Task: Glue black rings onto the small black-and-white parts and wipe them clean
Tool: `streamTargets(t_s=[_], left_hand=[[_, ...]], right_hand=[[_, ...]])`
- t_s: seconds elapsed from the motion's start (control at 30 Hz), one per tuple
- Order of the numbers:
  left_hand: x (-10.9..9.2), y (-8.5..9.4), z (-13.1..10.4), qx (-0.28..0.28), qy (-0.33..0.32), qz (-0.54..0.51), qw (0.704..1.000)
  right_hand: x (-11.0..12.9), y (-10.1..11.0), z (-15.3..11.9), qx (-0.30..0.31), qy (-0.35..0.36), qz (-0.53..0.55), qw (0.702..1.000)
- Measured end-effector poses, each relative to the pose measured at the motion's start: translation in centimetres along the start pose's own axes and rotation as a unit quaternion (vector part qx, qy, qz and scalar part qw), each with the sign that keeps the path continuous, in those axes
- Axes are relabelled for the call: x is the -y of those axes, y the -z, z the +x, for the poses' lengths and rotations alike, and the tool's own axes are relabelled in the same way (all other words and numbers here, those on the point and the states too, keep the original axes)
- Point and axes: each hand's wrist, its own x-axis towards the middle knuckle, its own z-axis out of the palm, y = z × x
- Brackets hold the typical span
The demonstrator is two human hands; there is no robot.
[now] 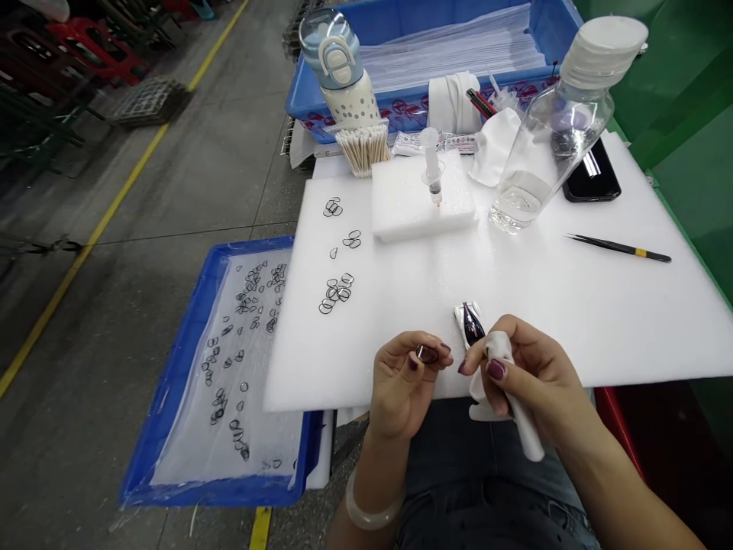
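Note:
Between the thumb and fingers of my left hand (404, 382) is a small dark, shiny oval ring (427, 354). A white cloth (524, 428) is pinched in my right hand (532, 367) and hangs down below it. Just behind the right fingertips lies a small white and black object (470, 325), partly hidden, whose kind I cannot make out. Several thin black rings (337, 292) lie in loose groups on the left of the white foam board (412, 283). Many more are spread over a white sheet in the blue tray (166, 382).
A white foam block (401, 198) holds an upright syringe (432, 168). Around it stand cotton swabs (363, 149), a drinking bottle (347, 84) and a clear bottle (550, 137). Tweezers (624, 247) and a phone (592, 176) lie right. Behind is a blue bin (395, 99).

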Motion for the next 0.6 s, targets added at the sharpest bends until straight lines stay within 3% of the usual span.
streamTargets(t_s=[0.07,0.13,0.2,0.27,0.37,0.43,0.47,0.53,0.6], left_hand=[[0.0,0.0,0.0,-0.003,0.002,0.005,1.000],[0.1,0.1,0.0,-0.004,0.003,0.013,1.000],[0.3,0.1,-0.1,-0.003,0.003,0.024,1.000],[0.4,0.1,-0.3,0.001,-0.001,0.042,0.999],[-0.4,0.0,-0.4,0.021,0.000,0.087,0.996],[-1.9,0.4,-0.1,0.044,-0.020,0.217,0.975],[-2.9,0.8,0.2,0.054,-0.044,0.330,0.941],[-5.4,2.2,1.2,0.048,-0.124,0.554,0.822],[-7.8,4.0,2.5,0.023,-0.162,0.687,0.708]], right_hand=[[0.2,-0.2,-0.2,-0.020,0.049,-0.078,0.996],[0.3,-0.5,-0.2,-0.062,0.144,-0.184,0.970],[0.3,-0.8,0.0,-0.085,0.261,-0.291,0.917],[0.4,-0.9,0.2,-0.066,0.347,-0.359,0.864],[1.0,-0.1,0.2,-0.045,0.362,-0.394,0.843],[1.8,1.1,-0.3,-0.113,0.332,-0.388,0.852],[2.2,1.9,-0.6,-0.172,0.320,-0.373,0.854],[3.2,3.4,-1.3,-0.300,0.301,-0.320,0.847],[4.1,4.8,-2.0,-0.380,0.268,-0.263,0.845]])
